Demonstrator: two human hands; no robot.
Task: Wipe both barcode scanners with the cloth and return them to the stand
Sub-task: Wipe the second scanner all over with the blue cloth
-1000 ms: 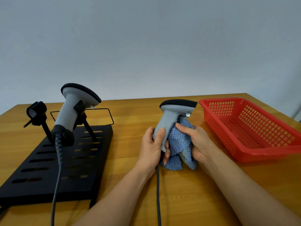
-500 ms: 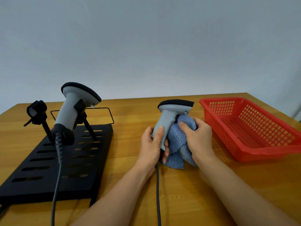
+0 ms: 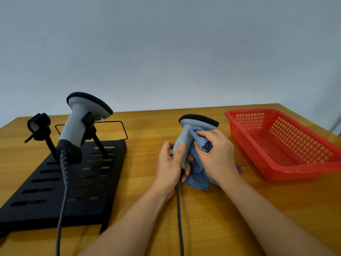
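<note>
My left hand (image 3: 170, 163) grips the handle of a grey barcode scanner (image 3: 186, 131) with a black head, held upright over the table. My right hand (image 3: 215, 154) holds a blue cloth (image 3: 198, 179) and presses it against the scanner's right side, just under the head. The scanner's dark cable (image 3: 180, 218) runs toward me. A second grey scanner (image 3: 79, 122) sits in the right holder of the black stand (image 3: 55, 191). The stand's left holder (image 3: 38, 124) holds nothing.
A red plastic basket (image 3: 287, 145) stands on the wooden table (image 3: 221, 228) to the right of my hands. The second scanner's coiled cable (image 3: 63, 182) hangs over the stand's slotted black base. A black wire loop lies behind the stand.
My right hand has slid the cloth up the scanner from the handle to just below the head. My left hand keeps its hold on the handle.
</note>
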